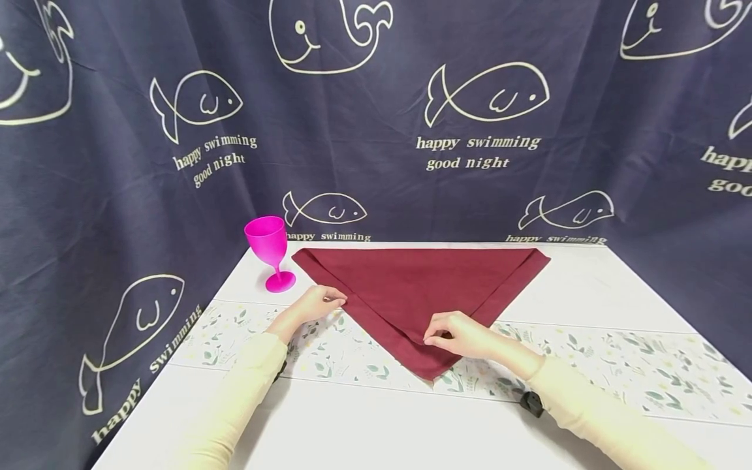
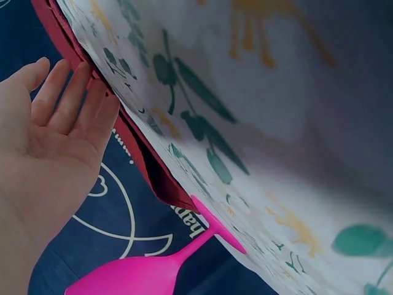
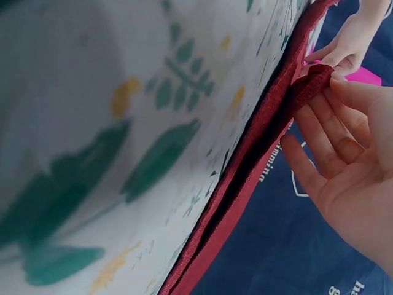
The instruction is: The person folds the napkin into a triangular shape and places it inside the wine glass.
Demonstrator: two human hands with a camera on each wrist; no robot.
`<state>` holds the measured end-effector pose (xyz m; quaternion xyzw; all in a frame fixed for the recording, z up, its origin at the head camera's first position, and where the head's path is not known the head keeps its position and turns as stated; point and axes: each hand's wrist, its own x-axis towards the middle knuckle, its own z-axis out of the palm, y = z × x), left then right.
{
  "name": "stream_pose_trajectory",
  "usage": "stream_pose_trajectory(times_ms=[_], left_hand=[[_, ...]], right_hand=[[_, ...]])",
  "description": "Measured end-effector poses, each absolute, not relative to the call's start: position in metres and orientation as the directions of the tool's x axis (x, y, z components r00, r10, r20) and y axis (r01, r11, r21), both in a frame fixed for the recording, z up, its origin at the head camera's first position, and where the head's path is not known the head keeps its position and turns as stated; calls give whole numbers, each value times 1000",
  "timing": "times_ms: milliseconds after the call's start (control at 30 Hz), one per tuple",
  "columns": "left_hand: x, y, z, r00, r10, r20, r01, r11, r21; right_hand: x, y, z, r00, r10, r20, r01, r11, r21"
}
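Note:
A dark red cloth napkin (image 1: 405, 281) lies folded into a triangle, its lowest tip pointing toward me. The upper layer's corner sits a little back from that tip, leaving a band of the lower layer along both sides. My right hand (image 1: 461, 334) pinches this upper corner between thumb and fingers, as the right wrist view shows at the raised red edge (image 3: 310, 86). At the napkin's left slanting edge is my left hand (image 1: 317, 303). Its fingers (image 2: 70, 101) are fairly straight and touch the edge.
A bright pink goblet (image 1: 267, 240) stands upright at the back left, close to the napkin's left corner. Under the napkin, a leaf-patterned strip (image 1: 623, 359) crosses the white table (image 1: 352, 431). Dark blue curtains (image 1: 376, 130) with fish drawings hang behind and at the sides.

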<state>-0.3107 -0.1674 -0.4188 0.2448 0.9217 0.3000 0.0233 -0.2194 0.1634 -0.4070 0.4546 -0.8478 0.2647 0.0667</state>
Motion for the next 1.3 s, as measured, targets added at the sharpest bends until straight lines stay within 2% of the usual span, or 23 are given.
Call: stream_pose_trajectory(times_ms=[267, 533, 800, 1300], left_hand=[[-311, -170, -421, -866, 479, 145, 476, 699, 534], [-311, -170, -419, -886, 446, 127, 433, 695, 575], [-311, -169, -418, -899, 421, 119, 407, 703, 583], [-309, -168, -417, -864, 462, 198, 490, 686, 538]], right_hand=[[-211, 162, -405, -597, -736, 320, -790, 467, -398], [-206, 162, -406, -587, -740, 327, -799, 466, -380], [-201, 162, -406, -600, -742, 298, -783, 469, -408], [-190, 164, -406, -609, -748, 265, -763, 460, -454]])
